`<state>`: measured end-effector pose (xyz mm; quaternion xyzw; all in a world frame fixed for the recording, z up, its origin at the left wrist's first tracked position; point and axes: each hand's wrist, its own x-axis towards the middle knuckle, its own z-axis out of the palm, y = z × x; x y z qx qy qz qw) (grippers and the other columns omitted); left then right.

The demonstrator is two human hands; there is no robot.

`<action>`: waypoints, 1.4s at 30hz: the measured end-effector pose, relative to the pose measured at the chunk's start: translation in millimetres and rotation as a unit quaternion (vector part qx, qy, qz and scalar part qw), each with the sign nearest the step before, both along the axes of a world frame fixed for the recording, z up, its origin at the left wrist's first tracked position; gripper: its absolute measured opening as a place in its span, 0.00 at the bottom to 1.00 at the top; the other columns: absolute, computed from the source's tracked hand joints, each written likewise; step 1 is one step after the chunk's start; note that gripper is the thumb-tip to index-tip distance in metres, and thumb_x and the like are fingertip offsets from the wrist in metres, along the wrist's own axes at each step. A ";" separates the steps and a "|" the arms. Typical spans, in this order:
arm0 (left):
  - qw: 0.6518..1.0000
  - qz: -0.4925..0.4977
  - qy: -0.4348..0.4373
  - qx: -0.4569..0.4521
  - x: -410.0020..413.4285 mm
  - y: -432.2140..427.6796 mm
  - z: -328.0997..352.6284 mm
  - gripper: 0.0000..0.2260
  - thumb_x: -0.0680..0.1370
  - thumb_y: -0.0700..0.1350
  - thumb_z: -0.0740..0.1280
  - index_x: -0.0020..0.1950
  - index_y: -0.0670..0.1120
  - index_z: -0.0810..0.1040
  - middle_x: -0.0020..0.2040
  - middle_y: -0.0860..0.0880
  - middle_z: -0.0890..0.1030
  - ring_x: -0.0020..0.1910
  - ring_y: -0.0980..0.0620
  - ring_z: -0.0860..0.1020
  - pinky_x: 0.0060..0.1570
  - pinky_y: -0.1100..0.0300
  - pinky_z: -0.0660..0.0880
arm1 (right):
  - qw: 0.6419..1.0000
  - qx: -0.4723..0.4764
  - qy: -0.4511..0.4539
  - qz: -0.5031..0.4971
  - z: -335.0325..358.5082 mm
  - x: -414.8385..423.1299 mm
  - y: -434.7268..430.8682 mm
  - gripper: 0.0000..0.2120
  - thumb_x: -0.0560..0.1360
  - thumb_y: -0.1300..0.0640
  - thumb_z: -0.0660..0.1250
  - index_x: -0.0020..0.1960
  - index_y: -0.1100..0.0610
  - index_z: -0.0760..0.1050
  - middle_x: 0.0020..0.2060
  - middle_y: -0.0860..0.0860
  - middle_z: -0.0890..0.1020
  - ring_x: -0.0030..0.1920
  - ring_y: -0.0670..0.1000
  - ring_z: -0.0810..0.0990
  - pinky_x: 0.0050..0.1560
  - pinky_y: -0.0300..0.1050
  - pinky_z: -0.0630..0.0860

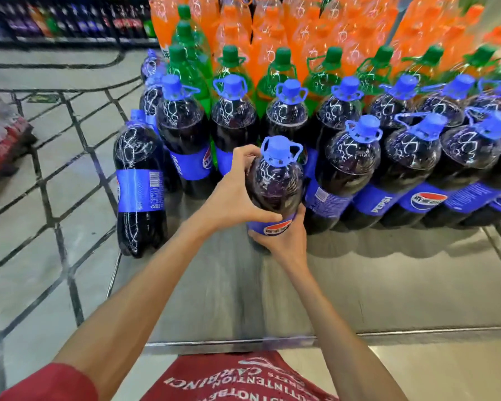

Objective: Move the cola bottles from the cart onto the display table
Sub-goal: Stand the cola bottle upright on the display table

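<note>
At the far left we see a blurred stack of red shrink-wrapped packs [3,140] on a pale floor [41,256] crossed by dark grid lines, and beyond it a dim shelf of drinks [64,21] along the back wall. Next comes a lone cola bottle [139,183] standing upright at the left edge of the display table [388,285], a smooth, brushed-metal top with a bright rim along its near side. The bottle is dark glossy plastic, with a rounded shoulder, a blue paper label and a blue cap.

Our left hand [235,195] wraps the shoulder of the held cola bottle [275,180], fingers curled round its far left side and thumb lying across the front just above the label. Our right hand [284,238] cups the bottle lower down, from below and in front, its fingers closed round the blue label band. The bottle stands upright between both hands, near the table's middle, just in front of the back row of cola bottles [235,123]; whether its base touches the metal we cannot tell.

To the right, a nearer row of cola bottles [411,157] leans in the wide lens, ringed blue caps uppermost. Behind them stand green bottles [281,70], then tall orange bottles [344,27]. A red printed shirt [237,380] fills the bottom edge.
</note>
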<state>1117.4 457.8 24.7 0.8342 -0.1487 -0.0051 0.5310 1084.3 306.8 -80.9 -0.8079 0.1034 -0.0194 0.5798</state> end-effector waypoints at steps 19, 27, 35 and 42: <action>0.991 -0.085 -0.095 0.051 54.1 -8.2 -10.5 0.49 0.61 0.49 0.85 0.75 0.46 0.62 0.69 0.49 0.66 0.65 0.60 0.67 0.64 0.77 0.61 | 0.959 -0.147 -0.013 -0.241 9.5 13.3 29.4 0.54 0.59 0.47 0.85 0.77 0.56 0.61 0.67 0.52 0.68 0.69 0.55 0.67 0.56 0.59 0.75; 0.990 -0.083 -0.103 0.048 61.3 -6.9 -15.1 0.49 0.62 0.48 0.85 0.77 0.45 0.61 0.70 0.48 0.65 0.66 0.60 0.66 0.64 0.79 0.60 | 0.952 -0.165 -0.003 -0.259 8.0 21.0 36.1 0.54 0.59 0.46 0.85 0.77 0.56 0.60 0.67 0.54 0.68 0.69 0.59 0.68 0.53 0.62 0.76; 0.988 -0.094 -0.113 0.051 62.7 -5.3 -18.2 0.50 0.64 0.48 0.84 0.77 0.43 0.59 0.70 0.46 0.63 0.67 0.58 0.65 0.67 0.77 0.59 | 0.948 -0.180 -0.011 -0.264 6.3 21.3 39.7 0.52 0.61 0.44 0.83 0.76 0.57 0.61 0.67 0.54 0.68 0.69 0.59 0.69 0.51 0.63 0.76; 0.987 -0.091 -0.121 0.052 61.5 -5.2 -18.0 0.50 0.64 0.49 0.84 0.77 0.44 0.59 0.71 0.46 0.63 0.68 0.58 0.65 0.66 0.77 0.61 | 0.952 -0.172 -0.007 -0.254 9.6 17.8 37.5 0.53 0.60 0.44 0.84 0.77 0.54 0.60 0.68 0.52 0.67 0.70 0.57 0.68 0.54 0.61 0.76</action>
